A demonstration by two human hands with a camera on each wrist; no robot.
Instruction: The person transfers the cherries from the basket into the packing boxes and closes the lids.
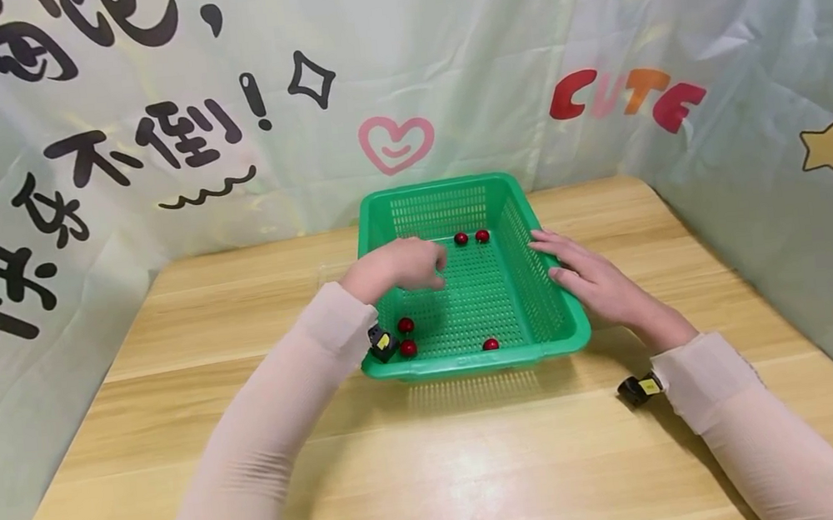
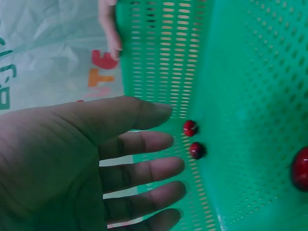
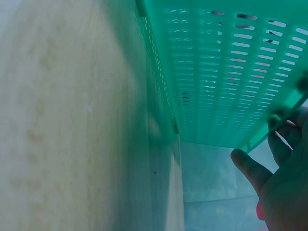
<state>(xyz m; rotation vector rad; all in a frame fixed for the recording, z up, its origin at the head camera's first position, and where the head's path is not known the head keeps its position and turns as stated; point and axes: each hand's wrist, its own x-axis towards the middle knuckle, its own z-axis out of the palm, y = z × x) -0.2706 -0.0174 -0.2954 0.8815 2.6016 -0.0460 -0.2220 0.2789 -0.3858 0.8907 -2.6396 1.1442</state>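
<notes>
A green plastic basket (image 1: 471,362) with slotted walls stands on the table. Several small, glossy, cherry-like red balls lie on its floor: a pair at the far end, including one red ball (image 1: 483,236), two at the near left, including another ball (image 1: 408,349), and one by the near wall. My left hand (image 1: 409,263) hovers inside the basket, fingers loosely extended and holding nothing; the left wrist view shows its thumb (image 2: 149,114) apart from the fingers. At the right rim, my right hand (image 1: 595,280) grips the basket, fingers over the edge and thumb (image 3: 250,168) outside.
The wooden table (image 1: 452,474) extends around the basket. Behind it hangs a pale printed curtain (image 1: 474,78), which continues along both sides. A faint see-through thing (image 1: 331,275) lies beside the basket's left wall. Each wrist wears a small black camera (image 1: 383,343).
</notes>
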